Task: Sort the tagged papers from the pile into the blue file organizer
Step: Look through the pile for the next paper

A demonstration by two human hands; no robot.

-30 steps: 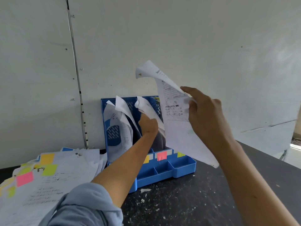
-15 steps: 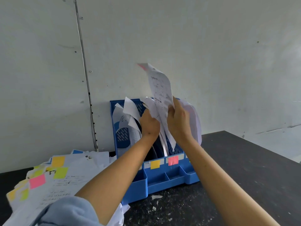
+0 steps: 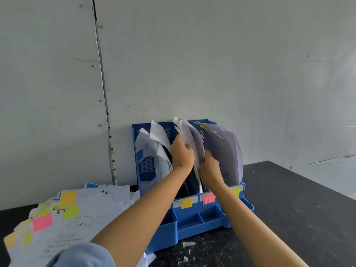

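Observation:
The blue file organizer (image 3: 194,224) stands against the wall with yellow (image 3: 186,202), pink (image 3: 208,198) and lime tags on its slot fronts. Both of my hands reach into its middle slots. My left hand (image 3: 181,153) grips the upper edges of the standing papers (image 3: 185,130) and holds them to the left. My right hand (image 3: 209,166) is down inside the pink-tagged slot, its fingers curled on the paper (image 3: 198,145) it has lowered there. The pile of tagged papers (image 3: 63,218) lies on the table to the left.
The organizer backs onto a grey wall (image 3: 192,64). More sheets fill the leftmost slot (image 3: 152,151) and the rightmost slot (image 3: 223,149). The black table (image 3: 289,209) stretches to the right, with small paper scraps (image 3: 187,244) in front of the organizer.
My right hand has brought the paper from up in the air down into the organizer's middle slot. The left hand has stayed on the standing papers.

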